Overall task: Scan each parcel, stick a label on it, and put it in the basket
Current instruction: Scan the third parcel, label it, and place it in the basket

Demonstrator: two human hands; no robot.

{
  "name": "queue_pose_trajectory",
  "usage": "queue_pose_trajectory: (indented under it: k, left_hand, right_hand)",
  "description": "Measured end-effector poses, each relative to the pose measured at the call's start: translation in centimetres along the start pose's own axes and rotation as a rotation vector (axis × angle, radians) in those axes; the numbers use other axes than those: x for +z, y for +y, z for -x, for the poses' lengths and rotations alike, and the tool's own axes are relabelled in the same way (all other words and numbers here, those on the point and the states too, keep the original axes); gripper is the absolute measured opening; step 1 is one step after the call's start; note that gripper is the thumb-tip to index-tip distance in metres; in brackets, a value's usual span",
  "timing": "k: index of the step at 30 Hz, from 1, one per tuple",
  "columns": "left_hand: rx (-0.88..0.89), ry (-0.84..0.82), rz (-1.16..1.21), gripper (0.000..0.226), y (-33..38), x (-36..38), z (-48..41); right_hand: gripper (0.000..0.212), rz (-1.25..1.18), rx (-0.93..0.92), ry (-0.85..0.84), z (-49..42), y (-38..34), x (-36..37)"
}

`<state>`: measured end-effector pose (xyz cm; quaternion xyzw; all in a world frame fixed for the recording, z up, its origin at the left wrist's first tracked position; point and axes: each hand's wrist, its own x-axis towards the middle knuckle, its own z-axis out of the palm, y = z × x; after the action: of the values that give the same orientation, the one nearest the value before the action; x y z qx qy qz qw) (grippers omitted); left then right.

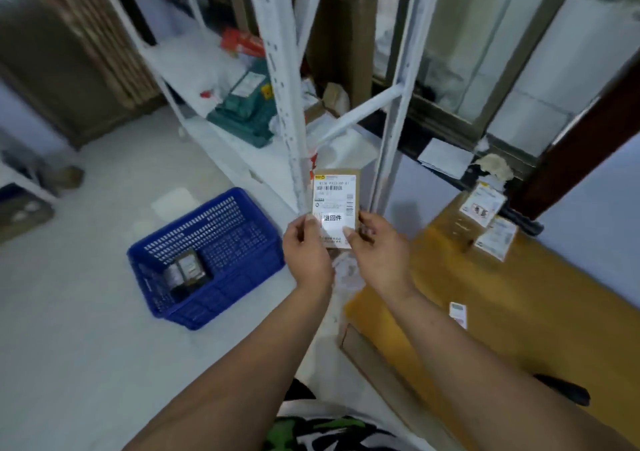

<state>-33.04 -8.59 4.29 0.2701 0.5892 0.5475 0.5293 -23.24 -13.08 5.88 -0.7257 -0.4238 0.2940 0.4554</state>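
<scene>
Both hands hold one small parcel (334, 208) up in the air: the left hand (304, 242) has its grip clamped on the left edge, and the right hand (377, 246) is closed on the lower right corner, thumb flat on the white label (334, 223). The blue basket (207, 260) sits on the floor, down and left of the grip, with parcels already inside. If the thumb lifts early, a label corner may curl. A careless toss from here could miss the basket rim. More parcels (491, 222) wait on the surface, off to the right.
</scene>
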Motion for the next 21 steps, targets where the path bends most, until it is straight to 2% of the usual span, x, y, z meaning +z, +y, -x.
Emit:
queue_pose_trajectory:
  k: [5, 9, 14, 21]
  left_hand:
    - [0.047, 0.074, -0.068, 0.017, 5.6, -10.2, -6.2]
    - [0.072, 0.034, -0.196, 0.023, 8.5, -18.7, -11.2]
    - [0.014, -0.018, -0.291, 0.028, 10.3, -28.3, -17.2]
    - [-0.084, 0.001, -0.263, 0.026, 9.8, -35.0, -21.8]
  right_hand:
    - [0.034, -0.038, -0.097, -0.194, -0.2, -5.5, 10.1]
    - [0.04, -0.049, -0.117, -0.335, -0.6, -8.7, 18.2]
    - [0.044, -0.034, -0.133, -0.535, -1.6, -11.0, 27.1]
    - [0.049, 0.073, -0.132, -0.697, -2.5, -12.3, 35.7]
